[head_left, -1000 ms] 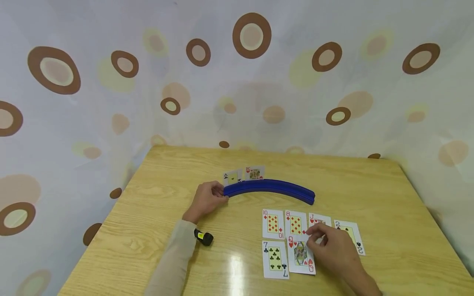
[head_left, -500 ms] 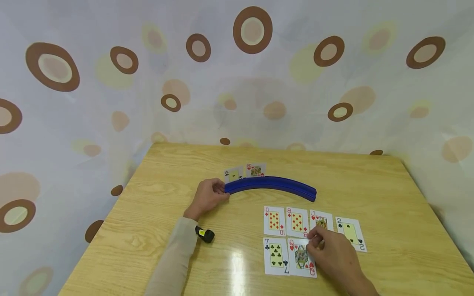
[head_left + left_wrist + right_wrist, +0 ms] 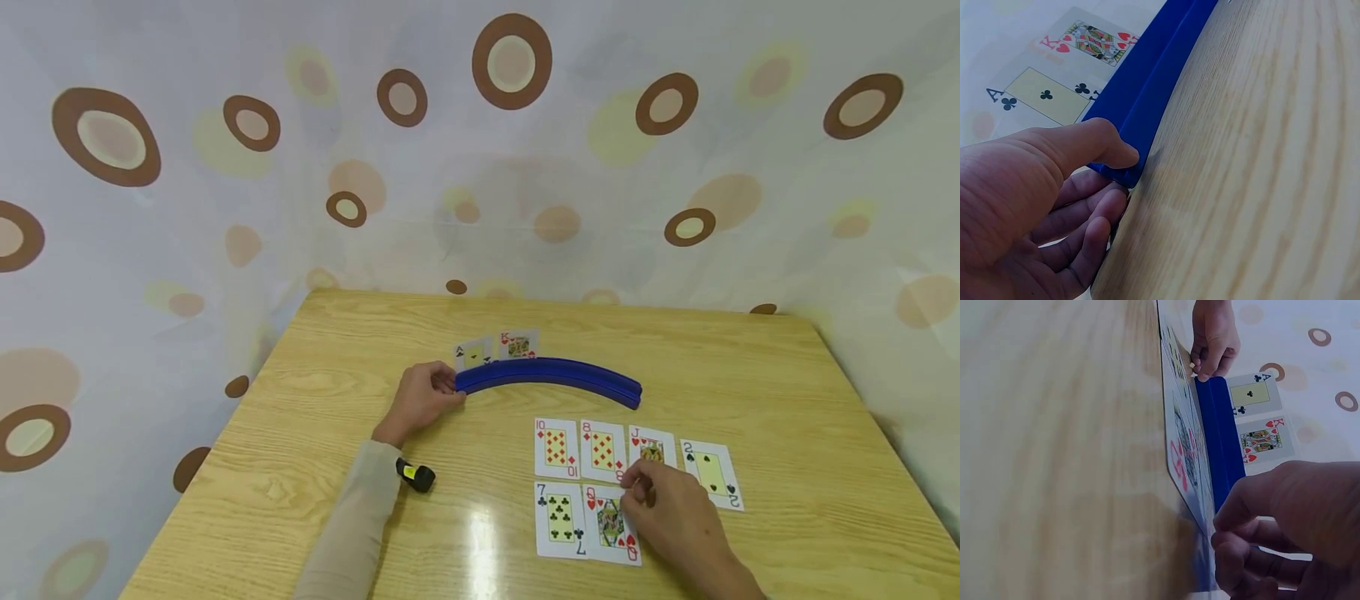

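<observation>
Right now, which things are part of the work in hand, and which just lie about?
In hand:
- blue card holder, gripped by left hand
- queen of hearts, pinched by right hand
- ace of clubs and king of hearts, standing in the holder

Lying about:
- small black object

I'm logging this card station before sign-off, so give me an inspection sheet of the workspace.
Surface: wooden table, glare patch near front edge.
Job's things: blue curved card holder with ace of clubs and king of hearts standing in it; six cards face up, among them the queen of hearts.
Clutter: small black object.
Hands: left hand grips the holder's end; right hand pinches the queen's edge.
Cables: nothing seen.
Surroundings: circle-patterned cloth.
</observation>
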Motion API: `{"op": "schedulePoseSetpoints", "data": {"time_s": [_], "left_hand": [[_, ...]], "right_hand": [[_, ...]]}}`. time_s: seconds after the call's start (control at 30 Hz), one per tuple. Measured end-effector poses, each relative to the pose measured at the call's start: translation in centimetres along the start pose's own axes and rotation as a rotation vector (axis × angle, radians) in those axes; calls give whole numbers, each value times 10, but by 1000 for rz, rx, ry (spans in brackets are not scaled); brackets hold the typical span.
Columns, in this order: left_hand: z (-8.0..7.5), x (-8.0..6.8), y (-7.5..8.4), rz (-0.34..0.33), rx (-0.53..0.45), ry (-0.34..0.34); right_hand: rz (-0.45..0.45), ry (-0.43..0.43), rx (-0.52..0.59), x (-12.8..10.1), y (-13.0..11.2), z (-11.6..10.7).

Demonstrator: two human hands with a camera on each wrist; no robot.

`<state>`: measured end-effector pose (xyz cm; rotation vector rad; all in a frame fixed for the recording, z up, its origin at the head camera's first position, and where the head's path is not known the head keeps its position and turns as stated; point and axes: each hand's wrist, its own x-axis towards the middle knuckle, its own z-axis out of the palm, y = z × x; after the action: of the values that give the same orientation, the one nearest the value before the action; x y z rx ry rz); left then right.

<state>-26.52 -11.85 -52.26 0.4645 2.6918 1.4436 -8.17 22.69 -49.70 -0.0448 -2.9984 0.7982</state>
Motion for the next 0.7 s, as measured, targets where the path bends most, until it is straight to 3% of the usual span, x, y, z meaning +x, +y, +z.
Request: {"op": "schedulePoseSetpoints", "data": {"time_s": [0.17, 0.37, 0.7], "left_hand": [[-1, -1, 0, 9, 3, -7], [-4, 0, 0, 23, 1, 10], [-2, -1, 1, 6, -3, -16]], "right_hand": [[-107, 86, -30, 14, -9, -9], [-278, 199, -45, 51, -34, -21], [-367, 309, 15, 98, -55, -12]]}}
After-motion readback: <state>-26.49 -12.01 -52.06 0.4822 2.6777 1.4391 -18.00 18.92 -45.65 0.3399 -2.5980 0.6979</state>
